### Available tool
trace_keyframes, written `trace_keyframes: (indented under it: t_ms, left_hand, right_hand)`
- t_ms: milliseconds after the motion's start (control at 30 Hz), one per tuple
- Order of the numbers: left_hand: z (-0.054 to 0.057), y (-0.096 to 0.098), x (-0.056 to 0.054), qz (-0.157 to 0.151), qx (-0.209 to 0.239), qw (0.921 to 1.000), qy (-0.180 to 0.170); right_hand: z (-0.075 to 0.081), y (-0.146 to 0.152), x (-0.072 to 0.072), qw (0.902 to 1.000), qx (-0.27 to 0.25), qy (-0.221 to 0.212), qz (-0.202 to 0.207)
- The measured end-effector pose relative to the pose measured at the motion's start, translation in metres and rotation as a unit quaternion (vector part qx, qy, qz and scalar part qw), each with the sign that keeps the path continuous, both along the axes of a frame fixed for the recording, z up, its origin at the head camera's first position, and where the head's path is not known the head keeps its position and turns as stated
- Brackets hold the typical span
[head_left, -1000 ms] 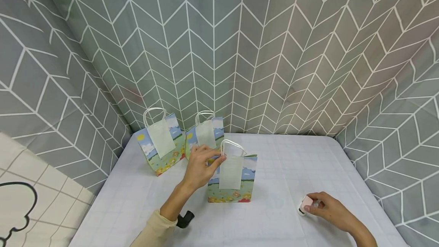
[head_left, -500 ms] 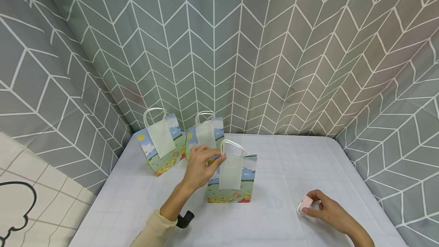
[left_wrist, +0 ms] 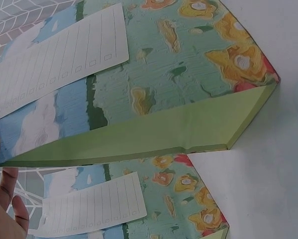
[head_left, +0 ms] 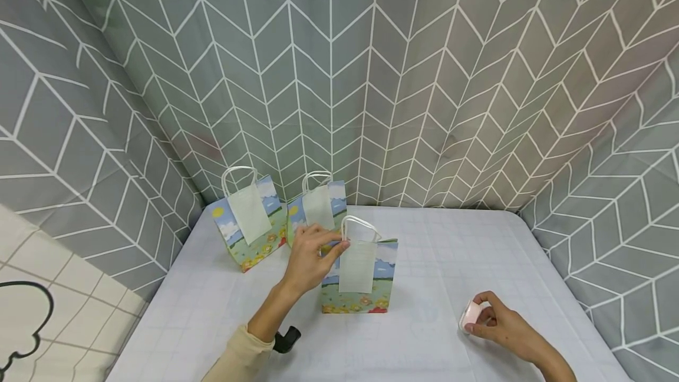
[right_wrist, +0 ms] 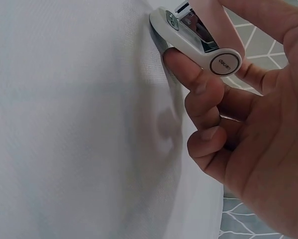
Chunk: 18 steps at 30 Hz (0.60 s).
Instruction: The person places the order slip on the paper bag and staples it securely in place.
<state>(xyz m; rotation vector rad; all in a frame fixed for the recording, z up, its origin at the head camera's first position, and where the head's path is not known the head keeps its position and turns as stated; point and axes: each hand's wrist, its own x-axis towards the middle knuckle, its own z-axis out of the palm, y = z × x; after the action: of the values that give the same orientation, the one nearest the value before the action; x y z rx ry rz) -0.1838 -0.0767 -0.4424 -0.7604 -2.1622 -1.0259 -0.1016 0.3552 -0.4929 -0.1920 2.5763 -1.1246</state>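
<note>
A small paper bag (head_left: 383, 287) with a landscape and flower print stands upright in the middle of the table. Over its front hangs a white lined card (head_left: 356, 270), below white looped handles. At the bag's top left corner my left hand (head_left: 307, 259) pinches the edge between thumb and fingers. Off to the right, close over the tablecloth, my right hand (head_left: 506, 330) holds a small pink and white stapler (head_left: 470, 317). The right wrist view shows the stapler's jaws apart, its white base (right_wrist: 181, 37) low and a finger underneath it.
Two similar bags with cards stand behind on the left, one tilted bag (head_left: 249, 223) and one upright bag (head_left: 318, 205) partly behind my hand. A black bent object (head_left: 287, 339) lies by my left forearm. Patterned curtains (head_left: 371, 75) enclose the white-covered table (head_left: 429, 252).
My right hand has shifted slightly left and turned the stapler, so its pink top tilts more upright. The left hand and the bags stay where they were.
</note>
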Motion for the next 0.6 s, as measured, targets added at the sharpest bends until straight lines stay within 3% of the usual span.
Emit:
trace_keyframes:
  t_ms: [200, 400, 600]
  left_hand:
    - [0.000, 0.000, 0.000, -0.001, 0.003, 1.0000, 0.001]
    - [0.001, 0.000, 0.000, -0.003, 0.003, 1.0000, 0.002]
    - [0.000, 0.000, 0.000, -0.004, 0.000, 1.0000, -0.002]
  right_hand:
    - [-0.003, 0.000, -0.002, 0.9995, -0.028, -0.005, 0.009]
    - [-0.001, -0.002, -0.002, 0.9994, -0.023, 0.024, 0.012]
    - [0.002, -0.010, -0.008, 0.9990, 0.004, 0.027, -0.035]
